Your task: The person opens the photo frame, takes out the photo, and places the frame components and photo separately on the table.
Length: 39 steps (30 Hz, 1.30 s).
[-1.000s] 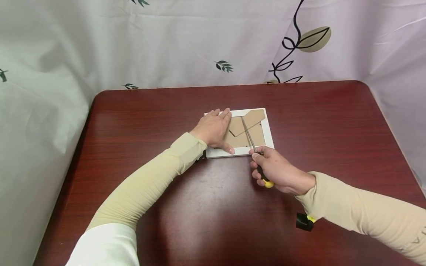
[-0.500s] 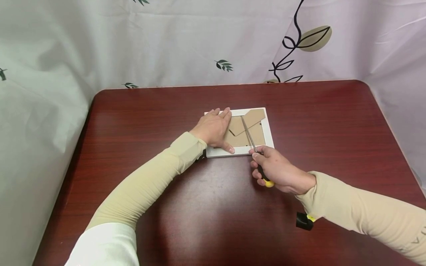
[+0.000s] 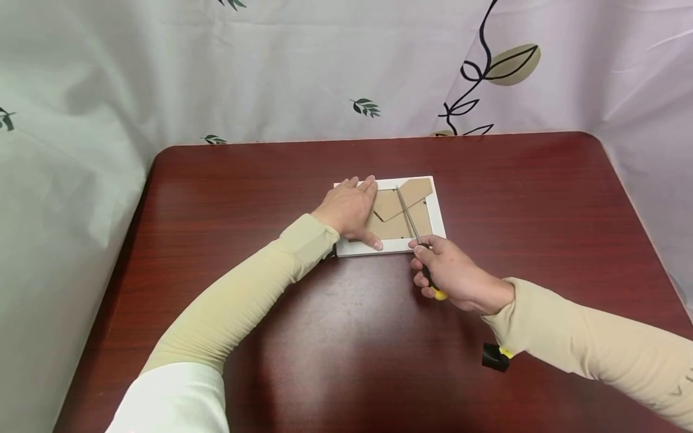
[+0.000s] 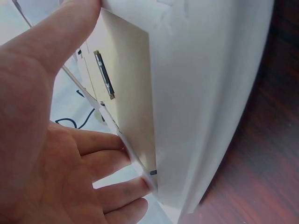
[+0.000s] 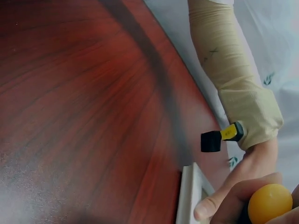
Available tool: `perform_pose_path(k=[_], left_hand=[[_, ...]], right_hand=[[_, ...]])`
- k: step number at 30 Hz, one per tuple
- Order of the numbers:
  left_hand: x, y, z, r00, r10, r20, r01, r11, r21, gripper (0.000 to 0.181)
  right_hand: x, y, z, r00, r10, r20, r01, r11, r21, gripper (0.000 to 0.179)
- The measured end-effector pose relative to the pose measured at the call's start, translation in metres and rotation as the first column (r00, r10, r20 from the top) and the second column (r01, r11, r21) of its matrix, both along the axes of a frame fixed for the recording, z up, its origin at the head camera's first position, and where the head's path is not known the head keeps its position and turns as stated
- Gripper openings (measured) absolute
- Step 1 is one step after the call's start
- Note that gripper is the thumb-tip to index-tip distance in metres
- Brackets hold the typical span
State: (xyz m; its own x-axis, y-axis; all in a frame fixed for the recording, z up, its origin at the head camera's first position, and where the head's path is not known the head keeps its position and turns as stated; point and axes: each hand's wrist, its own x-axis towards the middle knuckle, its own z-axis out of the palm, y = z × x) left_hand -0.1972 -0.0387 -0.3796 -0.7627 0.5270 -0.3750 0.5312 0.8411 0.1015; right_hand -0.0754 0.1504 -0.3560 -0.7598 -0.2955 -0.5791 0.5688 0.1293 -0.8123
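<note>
White rectangular picture frame (image 3: 397, 245) lies with its tan board backing (image 3: 392, 229) up on the dark red wood-grain table (image 3: 541, 210), left hand (image 3: 349, 208) flat on it, thumb spread wide. Right hand (image 3: 455, 270) grips a black-and-yellow-handled metal screwdriver (image 3: 411, 222); the tip's now a hair further right along the backing's far edge, so I'd guess that edge is getting worked.

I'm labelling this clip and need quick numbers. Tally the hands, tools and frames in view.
Hands: 2 (left hand, right hand)
Screwdriver: 1
Picture frame: 1
Total: 4
</note>
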Motion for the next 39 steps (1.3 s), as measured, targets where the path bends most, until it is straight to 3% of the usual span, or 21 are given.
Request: perform_pose_path(k=[9,20,30,39], left_hand=[[-0.001,0.0,-0.002,1.0,0.002,0.005,-0.002,1.0,-0.013,0.135],[-0.001,0.001,0.0,1.0,-0.007,-0.001,0.007,1.0,-0.015,0.136],[0.0,0.0,0.0,1.0,0.0,0.009,0.0,1.0,-0.006,0.136],[-0.001,-0.001,-0.001,1.0,-0.003,-0.001,0.003,1.0,-0.007,0.136]], right_hand=[[0.0,0.011,0.008,1.0,0.022,-0.006,-0.022,1.0,-0.012,0.021],[-0.004,0.021,0.015,0.997,0.08,-0.011,-0.08,0.996,0.026,0.035],[-0.012,0.022,0.023,0.991,0.128,0.036,-0.128,0.992,-0.003,0.019],[-0.018,0.021,0.025,0.989,0.138,0.059,-0.138,0.99,-0.005,0.026]])
